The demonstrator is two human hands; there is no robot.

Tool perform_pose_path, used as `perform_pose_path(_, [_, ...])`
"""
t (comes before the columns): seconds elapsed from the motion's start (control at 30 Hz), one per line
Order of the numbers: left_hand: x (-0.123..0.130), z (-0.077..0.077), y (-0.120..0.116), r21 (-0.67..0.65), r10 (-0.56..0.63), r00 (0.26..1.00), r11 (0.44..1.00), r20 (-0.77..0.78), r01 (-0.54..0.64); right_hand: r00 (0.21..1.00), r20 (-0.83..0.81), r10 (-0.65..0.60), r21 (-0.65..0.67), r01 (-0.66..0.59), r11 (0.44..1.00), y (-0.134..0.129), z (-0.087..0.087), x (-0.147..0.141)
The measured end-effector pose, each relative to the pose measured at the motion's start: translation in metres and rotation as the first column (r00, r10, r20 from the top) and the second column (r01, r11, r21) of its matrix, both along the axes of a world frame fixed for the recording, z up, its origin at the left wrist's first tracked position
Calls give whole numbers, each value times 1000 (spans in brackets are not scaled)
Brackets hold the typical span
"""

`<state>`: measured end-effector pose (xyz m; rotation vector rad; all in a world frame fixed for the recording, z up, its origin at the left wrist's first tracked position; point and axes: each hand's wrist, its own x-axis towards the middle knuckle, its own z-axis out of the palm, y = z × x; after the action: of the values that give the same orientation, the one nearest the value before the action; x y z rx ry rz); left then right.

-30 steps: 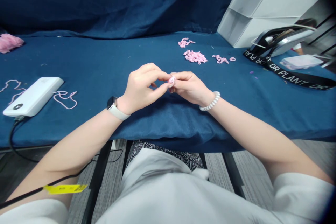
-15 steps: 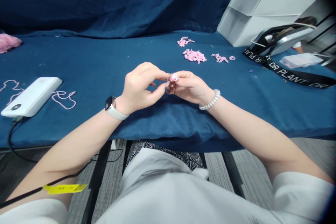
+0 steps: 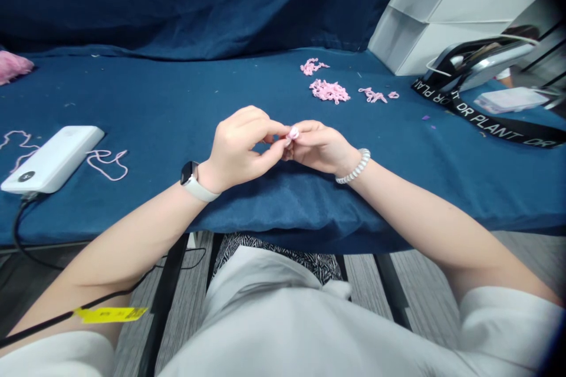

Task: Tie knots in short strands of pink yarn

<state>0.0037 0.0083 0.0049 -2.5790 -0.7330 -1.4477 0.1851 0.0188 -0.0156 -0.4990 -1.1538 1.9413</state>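
With our left hand (image 3: 241, 144) we bring the tips of thumb and forefinger close together on the left side of a small pink-and-white piece (image 3: 293, 133), leaving an open gap between those 2 digits farther back. With our right hand (image 3: 321, 147) we pinch the same piece between thumb and forefinger, the other fingers curled beneath and partly hidden. So both hands are clamped on it, their fingertips meeting above the blue cloth (image 3: 177, 100), near its front edge. The piece is too small for us to make out its form.

Beyond our hands, 2 clusters of pink loops lie on the cloth, a larger cluster (image 3: 329, 91) and a smaller cluster (image 3: 313, 66) behind it. Just to their right are some scattered loops (image 3: 372, 95). Pink yarn (image 3: 108, 164) lies beside the white power bank (image 3: 55, 159), well to our left.
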Motion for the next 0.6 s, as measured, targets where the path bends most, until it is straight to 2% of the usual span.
perform_pose_path(0.27, [0, 2, -2, -129, 41, 999, 991, 26, -37, 1000, 29, -4, -2, 4, 1000, 1, -2, 1])
perform_pose_path(0.37, [-1, 2, -3, -178, 63, 997, 983, 39, -55, 998, 61, -31, 46, 28, 999, 0, -1, 0])
perform_pose_path(0.47, [-1, 3, -5, -237, 76, 993, 970, 91, -53, 986, 127, -107, 214, 78, 974, -1, 3, 1])
perform_pose_path(0.53, [-1, 4, -6, -269, 81, 986, 962, 148, -39, 971, 156, -180, 363, 114, 925, -1, 6, 3])
perform_pose_path(0.6, [0, 6, -6, -306, 89, 977, 952, 192, -26, 949, 171, -265, 501, 148, 853, -1, 9, 7])
